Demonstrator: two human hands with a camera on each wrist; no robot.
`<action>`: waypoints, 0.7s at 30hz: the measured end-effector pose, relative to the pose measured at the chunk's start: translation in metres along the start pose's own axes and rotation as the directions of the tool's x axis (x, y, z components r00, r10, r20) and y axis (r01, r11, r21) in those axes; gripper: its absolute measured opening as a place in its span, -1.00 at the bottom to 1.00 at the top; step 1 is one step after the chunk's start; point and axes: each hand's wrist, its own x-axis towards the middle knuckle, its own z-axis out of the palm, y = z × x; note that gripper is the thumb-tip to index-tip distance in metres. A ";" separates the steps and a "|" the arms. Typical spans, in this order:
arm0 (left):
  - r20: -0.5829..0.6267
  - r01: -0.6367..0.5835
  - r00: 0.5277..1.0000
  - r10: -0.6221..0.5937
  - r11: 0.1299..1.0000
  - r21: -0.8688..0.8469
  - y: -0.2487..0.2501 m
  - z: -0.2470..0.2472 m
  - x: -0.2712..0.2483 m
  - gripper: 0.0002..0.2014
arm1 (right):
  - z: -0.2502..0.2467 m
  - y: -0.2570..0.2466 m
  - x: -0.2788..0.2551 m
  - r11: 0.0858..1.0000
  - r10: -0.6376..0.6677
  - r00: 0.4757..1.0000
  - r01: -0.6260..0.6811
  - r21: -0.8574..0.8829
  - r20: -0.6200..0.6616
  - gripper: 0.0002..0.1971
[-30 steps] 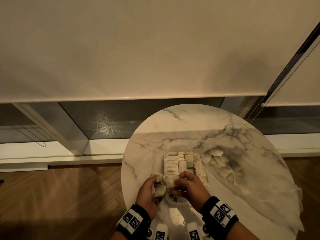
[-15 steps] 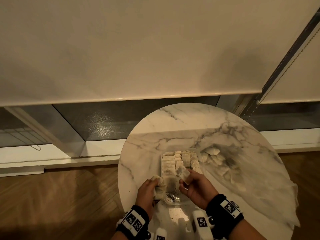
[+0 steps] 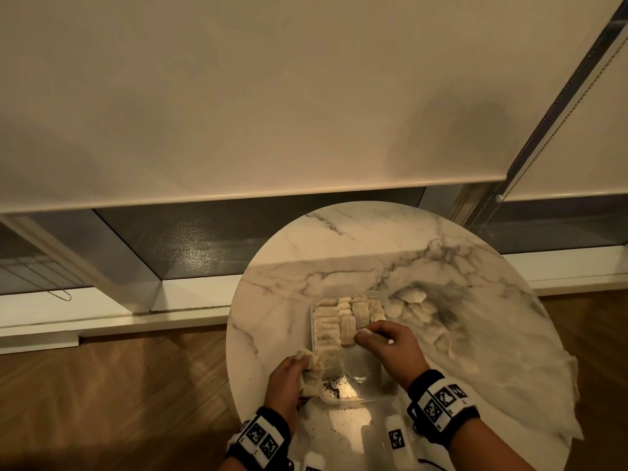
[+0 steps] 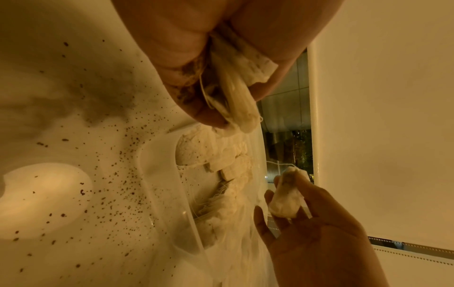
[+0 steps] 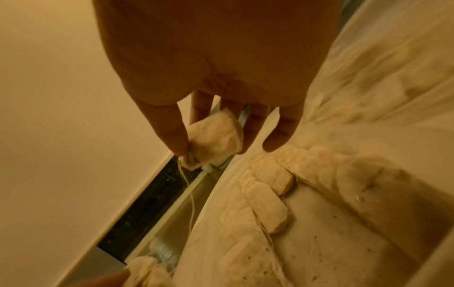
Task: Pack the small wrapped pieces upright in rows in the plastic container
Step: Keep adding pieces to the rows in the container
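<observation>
A clear plastic container [image 3: 370, 397] lies on the marble table, with rows of pale wrapped pieces [image 3: 336, 317] standing upright in its far half. My left hand [image 3: 300, 370] grips a small bundle of pieces [image 3: 311, 375] at the container's near left corner; in the left wrist view the bundle [image 4: 236, 87] is squeezed between thumb and fingers. My right hand [image 3: 365, 334] pinches a single piece [image 3: 363, 332] over the container, just in front of the packed rows. In the right wrist view that piece [image 5: 213, 137] hangs between thumb and fingers above the rows [image 5: 270, 194].
Several loose pieces [image 3: 418, 311] lie on a thin plastic sheet [image 3: 530, 379] right of the container. Dark crumbs [image 4: 117, 174] are scattered on the round marble table [image 3: 339, 253] near its front edge. Behind the table are a window sill and a lowered blind.
My right hand has taken one piece from the bundle in my left hand and carried it forward over the container to the rows. The left hand stays at the near left corner.
</observation>
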 end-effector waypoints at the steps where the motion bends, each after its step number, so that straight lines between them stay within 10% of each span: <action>1: 0.001 0.003 1.000 -0.003 1.000 -0.004 0.000 0.000 0.001 -0.81 | 0.000 0.002 0.002 0.998 -0.021 1.000 0.021 -0.051 -0.007 -0.96; 21: -0.027 0.031 0.999 -0.033 0.997 -0.071 0.008 -0.009 0.013 -0.86 | -0.008 0.020 0.067 0.794 0.031 0.999 -0.012 -0.607 0.020 -0.90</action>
